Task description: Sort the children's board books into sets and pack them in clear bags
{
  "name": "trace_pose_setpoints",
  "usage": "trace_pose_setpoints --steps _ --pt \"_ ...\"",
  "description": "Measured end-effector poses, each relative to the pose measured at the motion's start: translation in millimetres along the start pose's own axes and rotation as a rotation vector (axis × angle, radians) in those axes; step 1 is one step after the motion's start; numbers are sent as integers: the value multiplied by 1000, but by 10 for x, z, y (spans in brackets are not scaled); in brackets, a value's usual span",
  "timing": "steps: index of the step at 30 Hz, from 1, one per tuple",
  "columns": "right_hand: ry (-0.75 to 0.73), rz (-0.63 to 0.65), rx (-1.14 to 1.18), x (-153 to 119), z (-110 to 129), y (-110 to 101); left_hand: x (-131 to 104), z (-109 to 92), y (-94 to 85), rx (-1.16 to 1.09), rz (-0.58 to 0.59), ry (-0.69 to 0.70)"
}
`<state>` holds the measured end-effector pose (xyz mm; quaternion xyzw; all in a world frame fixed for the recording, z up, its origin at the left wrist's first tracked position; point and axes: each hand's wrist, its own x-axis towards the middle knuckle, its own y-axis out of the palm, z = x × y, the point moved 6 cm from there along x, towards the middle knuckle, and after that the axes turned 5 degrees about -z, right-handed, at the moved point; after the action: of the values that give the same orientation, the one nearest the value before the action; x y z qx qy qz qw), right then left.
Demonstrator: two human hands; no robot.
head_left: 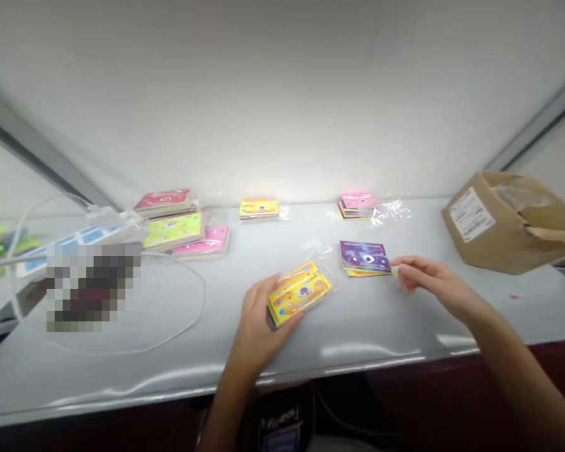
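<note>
My left hand [258, 320] is closed around a yellow patterned booklet stack [301, 292] in a clear plastic sleeve, its fingers on the left edge and its thumb along the near side. The loose end of the sleeve sticks out at the far right. To the right lies a small stack of booklets with a purple cover [365, 257] on top and yellow ones beneath. My right hand [430, 282] is beside that stack, fingers stretched toward it and a fingertip at its right edge. Whether it presses on the stack, I cannot tell.
Behind lie a pink-topped stack [359, 201] and a yellow bagged stack [258, 208]. Red [164, 199], green [175, 230] and pink [211, 242] booklet packs are piled at left. A power strip [75, 242] with a white cable [202, 301] runs along the left. An open cardboard box [503, 226] stands right.
</note>
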<state>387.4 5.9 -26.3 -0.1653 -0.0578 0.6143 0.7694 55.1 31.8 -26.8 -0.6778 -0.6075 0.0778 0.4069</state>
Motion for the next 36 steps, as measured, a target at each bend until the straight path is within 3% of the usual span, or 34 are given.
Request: trace_pose_setpoints --steps 2,4,8,13,21,29,36 --pt "-50 -173 -9 134 8 -38 -1 3 6 -5 7 -7" --pt "-36 -233 -19 260 -38 -26 -3 7 12 -4 18 -14" --pt "52 -225 -169 471 -186 14 -12 7 4 -10 12 -15" --pt "34 -244 -235 583 -243 -5 -16 0 -17 -19 4 -16" --pt "19 -300 30 555 -207 -86 -23 12 -29 -37 2 -48" --pt "-4 -296 344 419 33 -287 -15 3 -36 -28 -5 -40" --pt "14 -183 335 272 285 -46 -22 -68 -40 -24 28 27"
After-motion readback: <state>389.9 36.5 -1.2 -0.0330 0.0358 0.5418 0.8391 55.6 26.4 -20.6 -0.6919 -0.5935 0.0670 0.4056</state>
